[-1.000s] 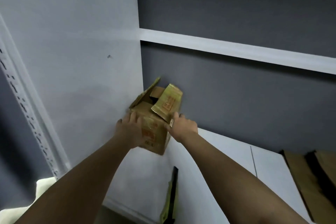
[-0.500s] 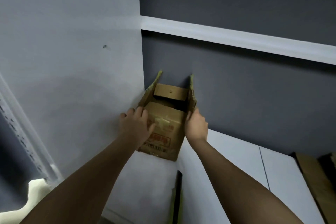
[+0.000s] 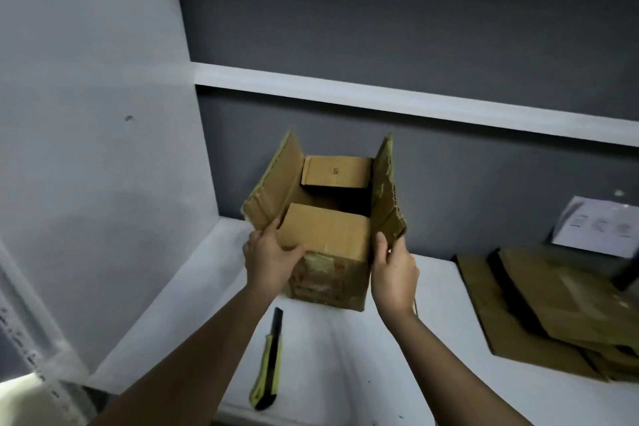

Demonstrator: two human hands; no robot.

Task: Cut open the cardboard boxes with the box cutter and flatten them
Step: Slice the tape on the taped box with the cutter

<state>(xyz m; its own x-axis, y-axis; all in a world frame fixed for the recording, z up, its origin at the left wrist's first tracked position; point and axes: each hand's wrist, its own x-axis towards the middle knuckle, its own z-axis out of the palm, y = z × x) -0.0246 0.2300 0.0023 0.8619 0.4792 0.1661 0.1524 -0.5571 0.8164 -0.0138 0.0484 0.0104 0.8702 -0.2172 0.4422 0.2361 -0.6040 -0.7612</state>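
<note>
Hands (image 3: 269, 261) on open box (image 3: 328, 252) flaps

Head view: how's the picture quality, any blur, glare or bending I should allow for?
Head view: dim, soft light; the cardboard box reads clearly, its printed front smeared; box cutter sharp enough; white shelf rail bows from wide-angle distortion; bright glare at the lower left corner.

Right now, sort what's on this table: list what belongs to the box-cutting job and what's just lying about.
Part of the job:
- open cardboard box, gripped by left hand and right hand
- box cutter, lying untouched in front of the box
- flattened cardboard pile

Just lying about:
- printed paper sheet against the wall
</note>
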